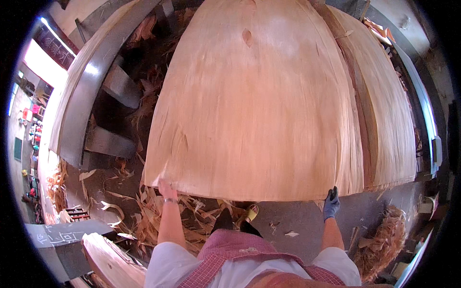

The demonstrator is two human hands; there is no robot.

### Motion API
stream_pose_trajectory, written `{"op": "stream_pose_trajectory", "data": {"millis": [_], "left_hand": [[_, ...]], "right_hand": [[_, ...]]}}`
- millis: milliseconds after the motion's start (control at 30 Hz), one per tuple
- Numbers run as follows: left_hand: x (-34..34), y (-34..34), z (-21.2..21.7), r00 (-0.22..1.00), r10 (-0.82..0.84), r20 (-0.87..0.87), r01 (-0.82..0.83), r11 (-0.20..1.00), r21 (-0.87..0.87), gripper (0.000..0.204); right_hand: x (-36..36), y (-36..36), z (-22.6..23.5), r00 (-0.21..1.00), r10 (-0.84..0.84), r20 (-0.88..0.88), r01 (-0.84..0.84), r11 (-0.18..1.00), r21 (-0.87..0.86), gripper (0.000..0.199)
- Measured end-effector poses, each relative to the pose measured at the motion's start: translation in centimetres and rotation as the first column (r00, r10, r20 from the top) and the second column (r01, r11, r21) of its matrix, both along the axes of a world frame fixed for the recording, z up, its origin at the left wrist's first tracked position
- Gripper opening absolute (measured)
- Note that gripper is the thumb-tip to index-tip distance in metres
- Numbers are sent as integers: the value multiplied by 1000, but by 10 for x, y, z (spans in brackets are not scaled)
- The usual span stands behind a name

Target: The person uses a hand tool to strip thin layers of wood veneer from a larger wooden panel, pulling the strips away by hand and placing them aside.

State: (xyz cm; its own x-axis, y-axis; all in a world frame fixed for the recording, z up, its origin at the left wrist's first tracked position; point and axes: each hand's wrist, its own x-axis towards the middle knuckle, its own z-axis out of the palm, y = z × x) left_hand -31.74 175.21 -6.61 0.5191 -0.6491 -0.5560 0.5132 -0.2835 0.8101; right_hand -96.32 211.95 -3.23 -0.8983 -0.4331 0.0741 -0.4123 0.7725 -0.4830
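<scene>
Veneer sheet (252,105), long axis pointing forward, left fingers (165,184) and right fingers (332,193) pinching its near edge

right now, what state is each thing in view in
Wide wood sheet: spread out, cracked in places
Left hand: at its near edge, grip unclear
Right hand: gloved, gripping its near edge
Wood scraps: strewn over the floor
Yellow slipper: worn on a foot

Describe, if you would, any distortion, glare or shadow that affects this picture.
In the head view, fisheye distortion bows the wood sheet and the metal rail; also there, glare whitens a patch on that rail and a bright area at far left, while the gaps beside the sheet sink into shadow; the left hand blends into pale wood, its fingers unclear.
</scene>
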Motion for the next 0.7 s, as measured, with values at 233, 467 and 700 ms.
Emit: {"op": "stream_pose_trajectory", "data": {"millis": [233, 467, 700], "left_hand": [[-1, -22, -1, 998, 7, -58, -9, 999, -36, 33], [19, -25, -24, 1000, 5, -18, -5, 999, -35, 42], [-18, -1, 28, 987, -47, -155, 42, 999, -33, 42]], "right_hand": [[21, 2, -1, 993, -33, 117, 37, 999, -36, 45], [-8, -29, 4, 996, 36, 77, -33, 999, -38, 46], [-13, -21, 12, 999, 24, 40, -30, 985, 167, 44]]}}
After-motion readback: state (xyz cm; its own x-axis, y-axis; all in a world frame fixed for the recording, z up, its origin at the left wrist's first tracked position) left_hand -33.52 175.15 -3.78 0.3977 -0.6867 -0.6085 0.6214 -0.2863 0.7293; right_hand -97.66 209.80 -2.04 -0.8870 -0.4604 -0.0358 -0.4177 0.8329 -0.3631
